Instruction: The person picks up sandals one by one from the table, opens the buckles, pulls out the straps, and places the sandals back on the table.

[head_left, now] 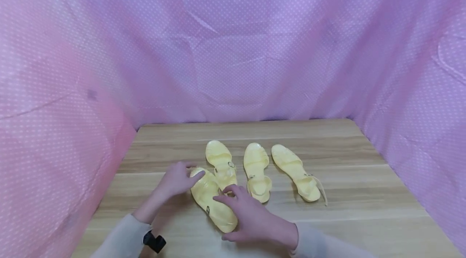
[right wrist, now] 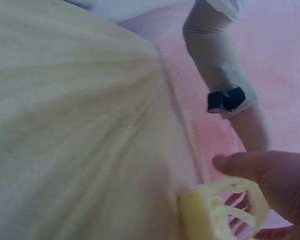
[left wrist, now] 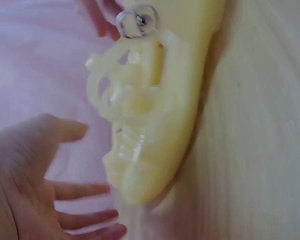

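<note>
A pale yellow strappy sandal [head_left: 212, 199] lies slantwise at the front of the group, a round buckle [left wrist: 138, 21] on its side. My left hand [head_left: 178, 179] is beside its far end. The left wrist view shows that hand [left wrist: 27, 175] with fingers spread, a gap between them and the sandal [left wrist: 175, 110]. My right hand [head_left: 251, 217] reaches over the near end, thumb and fingers apart. In the right wrist view, the right thumb [right wrist: 245, 164] extends above the sandal's openwork end [right wrist: 200, 210], and part of the hand is out of frame.
Behind the front sandal lies a similar yellow sandal [head_left: 218, 155], partly overlapped by it. Two more, a middle sandal [head_left: 256, 165] and a right sandal [head_left: 291, 165] with a loose strap, lie farther right on the wooden table [head_left: 364, 193]. Pink dotted cloth [head_left: 233, 47] surrounds the table.
</note>
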`<state>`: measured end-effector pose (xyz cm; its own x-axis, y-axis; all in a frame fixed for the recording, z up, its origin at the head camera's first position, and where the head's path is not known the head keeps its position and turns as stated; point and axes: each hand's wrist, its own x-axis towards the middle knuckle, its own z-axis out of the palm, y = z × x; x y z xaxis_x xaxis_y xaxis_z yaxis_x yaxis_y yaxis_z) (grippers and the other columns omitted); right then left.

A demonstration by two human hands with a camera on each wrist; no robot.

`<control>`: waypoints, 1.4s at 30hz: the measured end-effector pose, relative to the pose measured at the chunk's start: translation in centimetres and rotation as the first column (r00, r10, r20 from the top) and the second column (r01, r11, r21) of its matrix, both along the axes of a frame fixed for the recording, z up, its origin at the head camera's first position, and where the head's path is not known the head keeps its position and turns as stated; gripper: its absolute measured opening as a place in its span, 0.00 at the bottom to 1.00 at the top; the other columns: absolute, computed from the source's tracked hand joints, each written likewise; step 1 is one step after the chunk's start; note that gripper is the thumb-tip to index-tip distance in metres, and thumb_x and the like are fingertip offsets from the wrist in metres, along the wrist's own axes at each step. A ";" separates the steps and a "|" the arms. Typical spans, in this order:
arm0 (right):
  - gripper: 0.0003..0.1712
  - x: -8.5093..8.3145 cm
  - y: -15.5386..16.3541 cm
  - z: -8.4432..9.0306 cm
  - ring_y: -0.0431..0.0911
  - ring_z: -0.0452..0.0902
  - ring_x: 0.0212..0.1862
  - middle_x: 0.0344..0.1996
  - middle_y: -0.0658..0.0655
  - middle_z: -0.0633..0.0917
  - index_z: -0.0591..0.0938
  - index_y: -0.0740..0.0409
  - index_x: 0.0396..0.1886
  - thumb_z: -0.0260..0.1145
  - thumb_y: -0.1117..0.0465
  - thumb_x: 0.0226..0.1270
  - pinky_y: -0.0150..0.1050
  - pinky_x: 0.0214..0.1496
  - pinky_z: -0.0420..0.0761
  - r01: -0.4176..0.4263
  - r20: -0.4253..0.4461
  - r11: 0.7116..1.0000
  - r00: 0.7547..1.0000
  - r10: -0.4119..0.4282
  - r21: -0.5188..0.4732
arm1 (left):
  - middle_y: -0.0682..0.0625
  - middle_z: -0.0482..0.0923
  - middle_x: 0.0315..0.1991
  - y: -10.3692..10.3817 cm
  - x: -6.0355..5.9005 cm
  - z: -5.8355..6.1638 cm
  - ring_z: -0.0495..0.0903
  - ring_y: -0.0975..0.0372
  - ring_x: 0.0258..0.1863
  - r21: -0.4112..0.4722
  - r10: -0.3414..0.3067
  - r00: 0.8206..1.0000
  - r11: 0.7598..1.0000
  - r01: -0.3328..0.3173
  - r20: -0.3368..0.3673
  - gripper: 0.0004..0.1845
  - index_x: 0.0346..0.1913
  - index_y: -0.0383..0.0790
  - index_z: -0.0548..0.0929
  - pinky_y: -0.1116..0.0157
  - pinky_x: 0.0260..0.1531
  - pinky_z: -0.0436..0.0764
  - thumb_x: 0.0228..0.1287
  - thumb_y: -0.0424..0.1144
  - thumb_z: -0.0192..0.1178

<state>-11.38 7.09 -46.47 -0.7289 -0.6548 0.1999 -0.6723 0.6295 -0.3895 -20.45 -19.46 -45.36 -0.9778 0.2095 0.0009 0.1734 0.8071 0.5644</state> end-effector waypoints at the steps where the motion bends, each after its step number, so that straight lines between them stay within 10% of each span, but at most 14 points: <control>1: 0.49 0.1 -0.1 -0.3 0.47 0.74 0.62 0.67 0.54 0.74 0.76 0.42 0.74 0.85 0.45 0.50 0.36 0.59 0.81 -0.008 0.009 1.000 1.000 0.008 0.000 | 0.36 0.89 0.53 0.0 -0.2 -0.3 0.88 0.43 0.54 -0.017 0.002 1.000 1.000 -0.002 0.003 0.29 0.60 0.30 0.86 0.45 0.55 0.86 0.69 0.53 0.69; 12: 0.35 -1.5 -4.2 -1.9 0.46 0.76 0.56 0.61 0.55 0.78 0.85 0.49 0.57 0.84 0.49 0.46 0.30 0.52 0.82 -0.048 -0.190 0.996 0.981 0.034 -0.070 | 0.32 0.89 0.48 -0.6 -3.8 0.0 0.88 0.43 0.49 -0.018 -0.005 1.000 1.000 0.005 -0.024 0.26 0.56 0.25 0.85 0.48 0.49 0.87 0.68 0.46 0.69; 24: 0.20 -5.7 -11.6 -1.7 0.45 0.74 0.45 0.44 0.52 0.79 0.85 0.49 0.35 0.77 0.39 0.55 0.30 0.40 0.77 0.025 -0.518 0.991 0.854 0.048 0.133 | 0.32 0.88 0.53 -2.7 -10.3 1.2 0.87 0.43 0.48 -0.129 0.001 0.999 0.992 0.004 0.035 0.25 0.55 0.25 0.84 0.48 0.51 0.86 0.73 0.47 0.64; 28: 0.19 -6.5 -12.5 -2.2 0.46 0.73 0.42 0.41 0.51 0.78 0.86 0.48 0.34 0.76 0.39 0.56 0.29 0.30 0.72 0.081 -0.528 0.982 0.849 0.020 0.168 | 0.33 0.88 0.55 -2.1 -11.8 1.5 0.86 0.41 0.55 -0.149 -0.017 0.998 0.989 0.024 0.053 0.26 0.57 0.27 0.85 0.46 0.57 0.84 0.74 0.50 0.62; 36: 0.22 -6.9 -8.7 0.6 0.43 0.80 0.51 0.50 0.50 0.84 0.87 0.47 0.51 0.74 0.40 0.67 0.31 0.41 0.84 0.079 -0.221 0.986 0.974 -0.045 0.148 | 0.34 0.87 0.59 0.9 -10.9 2.0 0.85 0.39 0.57 -0.233 -0.143 0.988 0.964 0.127 -0.054 0.24 0.62 0.28 0.83 0.43 0.63 0.82 0.74 0.44 0.63; 42: 0.09 -9.5 -0.9 4.6 0.51 0.87 0.47 0.43 0.56 0.91 0.86 0.59 0.44 0.74 0.64 0.64 0.46 0.54 0.88 0.130 0.094 0.991 0.987 -0.127 -0.028 | 0.39 0.91 0.48 5.8 -7.9 4.1 0.90 0.48 0.43 -0.082 -0.397 0.917 0.916 0.392 -0.050 0.15 0.54 0.32 0.89 0.57 0.46 0.89 0.69 0.37 0.67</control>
<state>-20.92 6.21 -41.84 -0.8230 -0.5482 0.1489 -0.5468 0.6936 -0.4689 -28.39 -13.63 -41.28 -0.8139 0.5800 0.0325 0.5197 0.7020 0.4869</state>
